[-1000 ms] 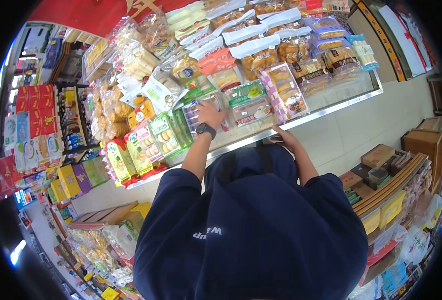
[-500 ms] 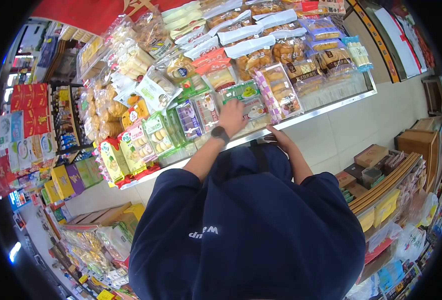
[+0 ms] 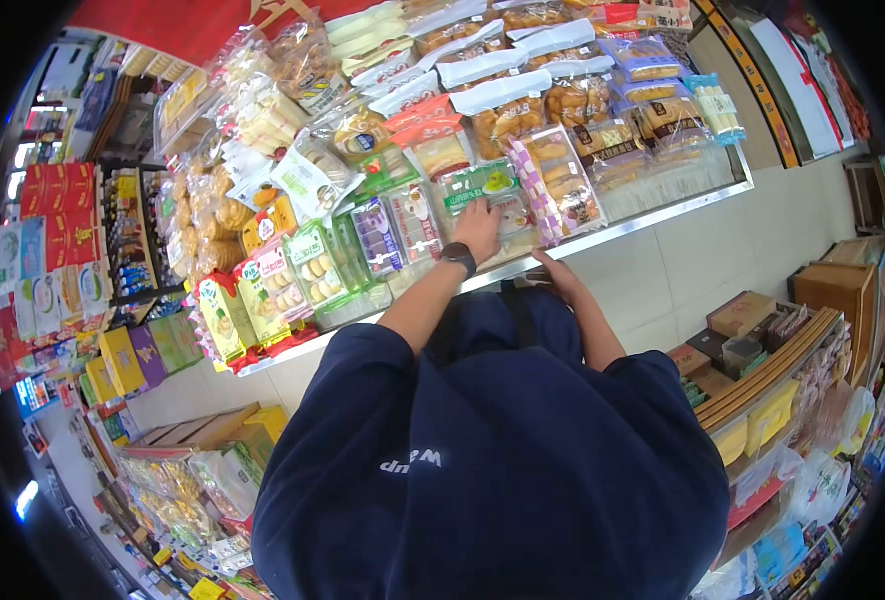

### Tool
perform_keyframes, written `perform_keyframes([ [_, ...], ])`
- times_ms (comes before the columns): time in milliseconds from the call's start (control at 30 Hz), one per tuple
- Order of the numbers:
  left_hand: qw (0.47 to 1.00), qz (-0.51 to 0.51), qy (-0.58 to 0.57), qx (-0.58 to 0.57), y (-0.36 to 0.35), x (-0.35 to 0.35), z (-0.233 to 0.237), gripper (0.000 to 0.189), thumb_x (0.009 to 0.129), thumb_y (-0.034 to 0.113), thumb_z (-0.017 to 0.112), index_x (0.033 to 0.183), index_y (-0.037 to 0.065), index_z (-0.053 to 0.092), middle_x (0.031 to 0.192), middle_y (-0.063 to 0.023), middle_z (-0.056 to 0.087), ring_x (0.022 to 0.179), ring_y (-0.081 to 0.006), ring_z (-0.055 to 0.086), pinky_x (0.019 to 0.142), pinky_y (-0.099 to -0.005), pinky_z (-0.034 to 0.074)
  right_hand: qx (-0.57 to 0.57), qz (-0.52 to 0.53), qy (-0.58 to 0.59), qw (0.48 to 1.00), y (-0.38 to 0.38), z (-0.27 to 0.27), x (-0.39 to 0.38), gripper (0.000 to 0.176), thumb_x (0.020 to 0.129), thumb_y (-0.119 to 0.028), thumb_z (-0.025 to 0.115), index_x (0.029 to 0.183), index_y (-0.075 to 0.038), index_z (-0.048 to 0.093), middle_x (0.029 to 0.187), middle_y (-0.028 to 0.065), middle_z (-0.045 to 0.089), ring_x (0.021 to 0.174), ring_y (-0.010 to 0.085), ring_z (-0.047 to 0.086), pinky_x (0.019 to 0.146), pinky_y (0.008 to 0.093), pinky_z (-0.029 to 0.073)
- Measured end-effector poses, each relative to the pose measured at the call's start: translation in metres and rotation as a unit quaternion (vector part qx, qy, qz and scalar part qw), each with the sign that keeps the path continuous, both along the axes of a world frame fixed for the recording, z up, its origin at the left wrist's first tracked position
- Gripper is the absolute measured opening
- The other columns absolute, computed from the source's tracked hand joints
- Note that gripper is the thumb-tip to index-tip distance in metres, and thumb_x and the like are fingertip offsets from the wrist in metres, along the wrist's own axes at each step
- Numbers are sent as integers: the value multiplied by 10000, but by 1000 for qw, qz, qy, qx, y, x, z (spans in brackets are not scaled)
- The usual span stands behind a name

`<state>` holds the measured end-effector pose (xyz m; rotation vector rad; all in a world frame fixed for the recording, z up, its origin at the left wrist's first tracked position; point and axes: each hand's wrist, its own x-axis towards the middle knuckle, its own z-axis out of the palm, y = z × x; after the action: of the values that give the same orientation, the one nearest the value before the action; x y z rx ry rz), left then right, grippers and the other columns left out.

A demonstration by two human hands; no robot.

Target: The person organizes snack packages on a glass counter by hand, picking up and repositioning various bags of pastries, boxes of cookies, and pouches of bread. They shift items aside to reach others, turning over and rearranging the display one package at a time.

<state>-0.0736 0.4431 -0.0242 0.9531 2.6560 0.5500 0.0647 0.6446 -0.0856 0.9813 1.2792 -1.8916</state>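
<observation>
My left hand (image 3: 478, 230), with a dark watch on the wrist, lies over a clear pastry pack (image 3: 514, 218) at the display's front edge. Its fingers are stretched forward onto the pack, and their tips reach a green-labelled pack (image 3: 483, 185) just behind. To the left of the hand are a grey-and-white pack (image 3: 418, 225) and a purple one (image 3: 378, 235). On the right stands a pack with a purple checked border (image 3: 560, 185). At the metal rim (image 3: 618, 232) is my right hand (image 3: 559, 274), one finger extended along it; the other fingers are partly hidden.
Bagged breads (image 3: 508, 115) cover the back of the display. Packs of round biscuits (image 3: 218, 215) pile up at its left. A wooden-edged shelf (image 3: 778, 350) with boxes stands behind on the right, and another goods stand (image 3: 198, 435) behind on the left. Pale floor tiles (image 3: 653, 275) lie between.
My left hand has shifted slightly right, and its fingers have drawn closer together over the pack. My right hand stays at the rim.
</observation>
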Motion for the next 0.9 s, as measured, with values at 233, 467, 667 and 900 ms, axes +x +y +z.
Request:
perform_keyframes([
  [233,996,60,-36,59,-30,12,62,645,666,318,796,1186,10,572,1129,-236,549,1056,-404,574,928,-469,506,7,30,4,1000,3,6,-2,873,843,-653,690,1440,-55,474,1225,145,619,1148,248,608,995,426,438],
  [467,940,333,-37,-70,-94,-23,82,764,721,457,800,1228,-40,520,1105,-269,561,1017,-428,620,850,-479,542,10,30,23,999,3,11,-2,883,806,-670,711,1384,-29,525,1200,140,634,1125,246,619,952,410,474],
  [667,922,347,-23,-169,-111,-34,43,820,719,514,786,1230,-64,508,1162,-278,551,1025,-427,638,862,-453,559,-2,59,18,998,10,-2,-4,839,859,-645,681,1412,-40,502,1221,156,634,1161,254,609,993,414,444],
  [900,926,330,-2,-184,-91,-30,61,755,723,461,793,1214,-52,538,1230,-278,520,1168,-405,544,929,-476,514,-2,37,16,999,7,-3,-1,821,850,-651,687,1395,-60,520,1231,144,627,1164,248,601,1006,424,433],
])
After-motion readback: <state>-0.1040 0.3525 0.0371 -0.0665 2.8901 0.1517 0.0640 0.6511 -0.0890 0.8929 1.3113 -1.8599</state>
